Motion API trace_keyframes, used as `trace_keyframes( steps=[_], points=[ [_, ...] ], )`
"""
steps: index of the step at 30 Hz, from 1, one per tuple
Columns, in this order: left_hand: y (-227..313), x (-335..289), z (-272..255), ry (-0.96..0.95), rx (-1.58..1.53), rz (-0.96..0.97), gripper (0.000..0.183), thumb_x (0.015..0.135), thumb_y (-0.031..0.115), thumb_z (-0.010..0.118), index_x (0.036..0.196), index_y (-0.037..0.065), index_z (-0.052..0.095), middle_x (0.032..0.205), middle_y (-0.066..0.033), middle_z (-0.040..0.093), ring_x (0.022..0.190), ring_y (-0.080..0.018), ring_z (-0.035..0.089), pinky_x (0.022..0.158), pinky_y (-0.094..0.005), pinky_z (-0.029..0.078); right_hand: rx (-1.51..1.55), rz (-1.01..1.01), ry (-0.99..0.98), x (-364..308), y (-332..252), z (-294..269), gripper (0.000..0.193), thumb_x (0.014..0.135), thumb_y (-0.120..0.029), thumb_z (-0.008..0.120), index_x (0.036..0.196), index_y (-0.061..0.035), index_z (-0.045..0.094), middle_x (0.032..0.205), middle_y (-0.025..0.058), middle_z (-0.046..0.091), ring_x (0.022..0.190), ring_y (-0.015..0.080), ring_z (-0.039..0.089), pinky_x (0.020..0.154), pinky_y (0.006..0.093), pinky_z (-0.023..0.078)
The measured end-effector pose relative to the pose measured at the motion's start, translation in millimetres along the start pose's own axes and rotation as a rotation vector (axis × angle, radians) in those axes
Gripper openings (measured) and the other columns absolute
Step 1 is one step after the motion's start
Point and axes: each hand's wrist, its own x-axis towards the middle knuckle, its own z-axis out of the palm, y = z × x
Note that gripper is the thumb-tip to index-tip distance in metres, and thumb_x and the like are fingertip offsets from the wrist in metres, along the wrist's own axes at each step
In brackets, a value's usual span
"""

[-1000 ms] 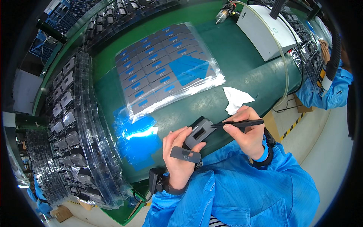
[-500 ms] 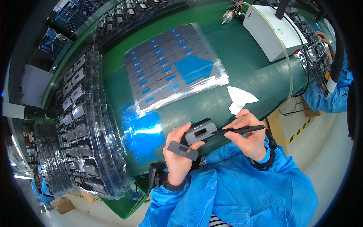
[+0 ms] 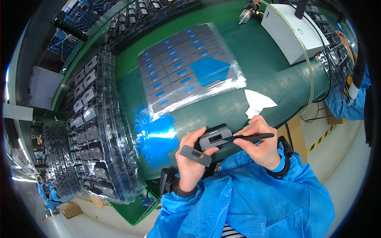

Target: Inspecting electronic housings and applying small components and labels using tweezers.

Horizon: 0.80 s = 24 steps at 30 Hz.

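Note:
My left hand [image 3: 190, 166] is closed around a small grey-and-black device housing [image 3: 204, 142] with a dark rectangular window [image 3: 215, 138] in its face. A flat grey faceplate sticker [image 3: 195, 156] with a cutout lies across the base of that hand's thumb. In my right hand [image 3: 260, 148] are slim black tweezers [image 3: 254, 137], pinched between thumb and fingers. Their pointed tip rests at or just over the housing's face, right beside the window; whether it touches I cannot tell.
Beyond my hands lies a sheet of grey stickers [image 3: 174, 85] with a blue piece [image 3: 210, 71] on it. Blue film [image 3: 154, 141] and a white wipe [image 3: 258, 103] lie nearby. Stacked clear trays of housings [image 3: 101, 139] stand left; a white box [image 3: 291, 33] stands far right.
The whole view has shifted slightly, so everything sits a little farther right. The tweezers' tip has stayed by the window; both grips look the same.

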Motion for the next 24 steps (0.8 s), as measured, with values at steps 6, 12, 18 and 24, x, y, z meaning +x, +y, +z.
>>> trace_keyframes(
  steps=[6, 12, 18, 24],
  points=[
    [2, 1, -2, -0.010, 0.026, 0.013, 0.057, 0.059, 0.013, 0.083, 0.110, 0.003, 0.060, 0.104, -0.0130, 0.064, 0.099, -0.0296, 0.059, 0.098, -0.0435, 0.039, 0.048, -0.104, -0.013, 2, -2, -1, 0.023, 0.065, -0.001, 0.077, 0.077, -0.0031, 0.057, 0.079, 0.0094, 0.067, 0.076, 0.0195, 0.055, 0.065, 0.0300, 0.047],
    [-2, 1, -1, 0.002, 0.001, 0.008, 0.057, 0.059, 0.014, 0.083, 0.110, 0.003, 0.060, 0.103, -0.0134, 0.064, 0.098, -0.0296, 0.060, 0.098, -0.0428, 0.040, 0.235, 0.032, -0.002, 1, -10, 2, 0.023, 0.068, 0.002, 0.075, 0.078, -0.0013, 0.055, 0.083, 0.0124, 0.066, 0.075, 0.0167, 0.061, 0.063, 0.0267, 0.049],
    [0, 0, 0, 0.025, -0.070, -0.018, 0.056, 0.059, 0.012, 0.083, 0.109, 0.002, 0.061, 0.101, -0.0150, 0.064, 0.097, -0.0286, 0.060, 0.096, -0.0396, 0.041, 0.231, -0.018, -0.030, -1, -11, 5, 0.024, 0.067, 0.003, 0.076, 0.079, -0.0010, 0.055, 0.083, 0.0124, 0.065, 0.076, 0.0169, 0.063, 0.063, 0.0259, 0.050],
    [-2, 0, 2, 0.035, -0.061, 0.007, 0.055, 0.060, 0.011, 0.082, 0.109, 0.002, 0.061, 0.100, -0.0150, 0.065, 0.097, -0.0283, 0.060, 0.096, -0.0391, 0.041, 0.300, 0.056, -0.051, -8, -11, 9, 0.025, 0.067, 0.002, 0.076, 0.080, -0.0022, 0.055, 0.086, 0.0130, 0.066, 0.074, 0.0155, 0.059, 0.062, 0.0273, 0.048]
  ],
)
